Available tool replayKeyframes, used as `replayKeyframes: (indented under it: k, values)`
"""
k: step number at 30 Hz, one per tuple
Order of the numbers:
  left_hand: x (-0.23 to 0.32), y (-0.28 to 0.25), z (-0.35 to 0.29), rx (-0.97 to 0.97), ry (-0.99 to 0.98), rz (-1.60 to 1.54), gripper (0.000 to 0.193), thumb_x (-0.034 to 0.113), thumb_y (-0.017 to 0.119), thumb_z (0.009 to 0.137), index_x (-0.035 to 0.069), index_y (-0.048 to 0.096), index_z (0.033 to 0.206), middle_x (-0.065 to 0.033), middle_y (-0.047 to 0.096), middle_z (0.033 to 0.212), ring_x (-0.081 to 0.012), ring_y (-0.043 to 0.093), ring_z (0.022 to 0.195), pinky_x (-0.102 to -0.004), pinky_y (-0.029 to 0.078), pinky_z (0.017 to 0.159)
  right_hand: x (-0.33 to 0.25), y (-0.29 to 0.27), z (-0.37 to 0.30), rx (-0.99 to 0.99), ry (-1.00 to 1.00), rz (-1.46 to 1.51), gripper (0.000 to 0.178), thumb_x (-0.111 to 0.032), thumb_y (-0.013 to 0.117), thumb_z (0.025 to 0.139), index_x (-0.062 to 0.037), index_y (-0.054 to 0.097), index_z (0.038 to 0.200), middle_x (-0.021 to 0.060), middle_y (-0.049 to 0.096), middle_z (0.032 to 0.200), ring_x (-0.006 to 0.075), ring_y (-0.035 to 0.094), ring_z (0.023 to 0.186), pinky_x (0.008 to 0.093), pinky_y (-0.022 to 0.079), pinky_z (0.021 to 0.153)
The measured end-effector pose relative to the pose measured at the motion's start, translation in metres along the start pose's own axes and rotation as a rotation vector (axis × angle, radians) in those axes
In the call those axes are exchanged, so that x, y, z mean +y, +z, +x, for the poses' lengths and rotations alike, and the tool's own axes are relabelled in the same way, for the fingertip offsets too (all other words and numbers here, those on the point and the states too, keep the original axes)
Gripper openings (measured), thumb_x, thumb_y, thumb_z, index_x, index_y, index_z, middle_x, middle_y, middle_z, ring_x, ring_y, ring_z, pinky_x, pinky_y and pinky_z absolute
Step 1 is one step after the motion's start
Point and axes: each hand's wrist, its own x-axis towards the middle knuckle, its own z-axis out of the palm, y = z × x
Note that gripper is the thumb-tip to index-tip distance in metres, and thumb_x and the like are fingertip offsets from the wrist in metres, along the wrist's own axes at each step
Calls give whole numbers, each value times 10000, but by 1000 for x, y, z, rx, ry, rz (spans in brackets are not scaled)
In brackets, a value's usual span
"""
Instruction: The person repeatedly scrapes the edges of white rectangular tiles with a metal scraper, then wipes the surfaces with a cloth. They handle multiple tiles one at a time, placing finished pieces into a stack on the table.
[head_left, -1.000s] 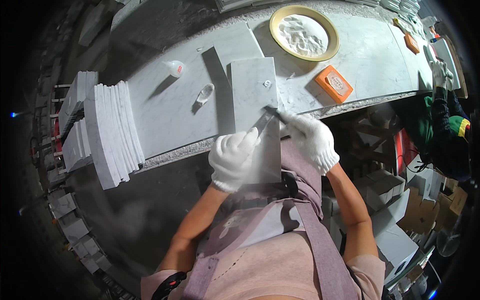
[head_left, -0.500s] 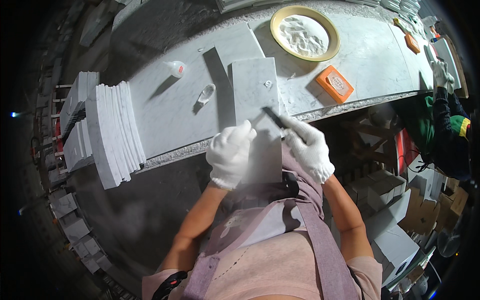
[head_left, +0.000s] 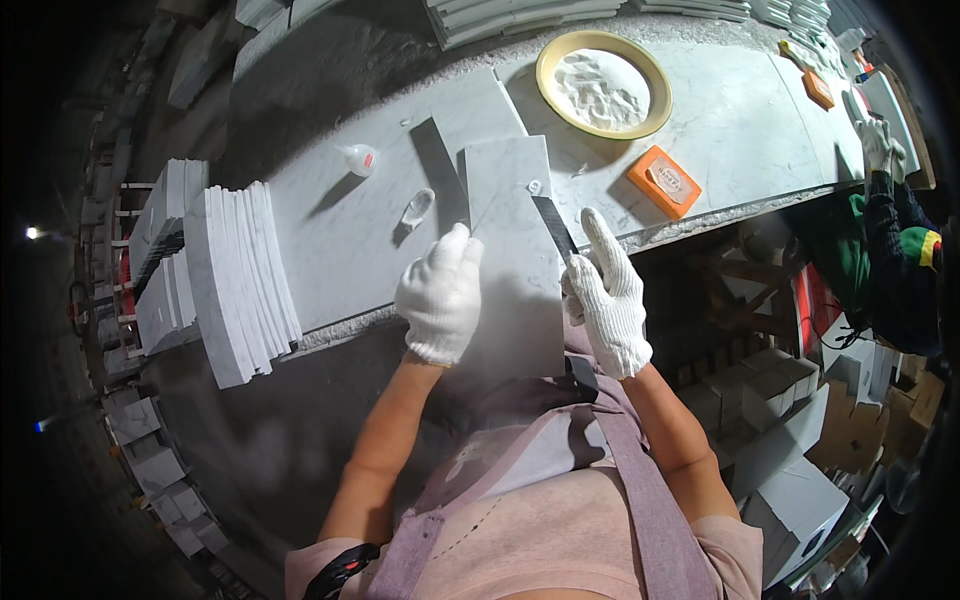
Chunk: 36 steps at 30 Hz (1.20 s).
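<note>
Gloves [head_left: 425, 330] of white knit covered both hands; the right grip [head_left: 606, 300] pinched a flat dark strip [head_left: 554, 226] at the edge of a stone slab [head_left: 515, 290], the left grip [head_left: 442, 295] unclear. Beyond, the surface [head_left: 745, 115] bore an orange box [head_left: 665, 182] and round powder-filled bowl [head_left: 610, 133].

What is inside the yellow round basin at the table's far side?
The yellow basin holds white powdery material, uneven on top. This material covers the basin's bottom, so what lies beneath it cannot be seen.

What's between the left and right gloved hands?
In the head view, the near part of the narrow grey slab shows between the left hand and right hand.
</note>
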Motion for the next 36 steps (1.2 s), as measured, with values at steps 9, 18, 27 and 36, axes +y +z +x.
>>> replayKeyframes:
  k: [9, 18, 27, 36]
  values:
    - [-4, 1, -4, 1, 36, 41, 263, 98, 783, 959, 50, 740, 1214, -128, 764, 911, -298, 731, 764, -396, 595, 723, 0, -2, 7, -53, 139, 477, 519, -171, 583, 1117, -43, 444, 1600, -25, 559, 807, 50, 439, 591, 205, 404, 530]
    - [13, -3, 1, -19, 235, -97, 299, 187, 815, 907, 153, 753, 1198, -57, 779, 953, -282, 751, 858, -406, 591, 814, 0, -19, 15, -338, 532, 1234, 367, -226, 446, 1169, -63, 558, 1479, -21, 534, 717, 42, 449, 504, 186, 410, 429]
    - [8, 7, 123, -318, -61, -100, 252, 310, 662, 1040, 101, 738, 1158, -133, 751, 859, -294, 745, 796, -417, 592, 755, -79, -103, 74, 199, -316, -232, 423, -251, 719, 1065, 8, 679, 1398, -47, 629, 858, 10, 503, 658, 177, 420, 543]
    - [30, 102, 235, -651, 72, 100, 449, 417, 537, 997, 34, 731, 1127, -242, 745, 1108, -426, 717, 1061, -514, 563, 908, -121, -121, 165, 242, -460, -1040, 248, -221, 680, 1008, -62, 780, 1170, 161, 776, 1004, 293, 737, 841, 379, 569, 783]
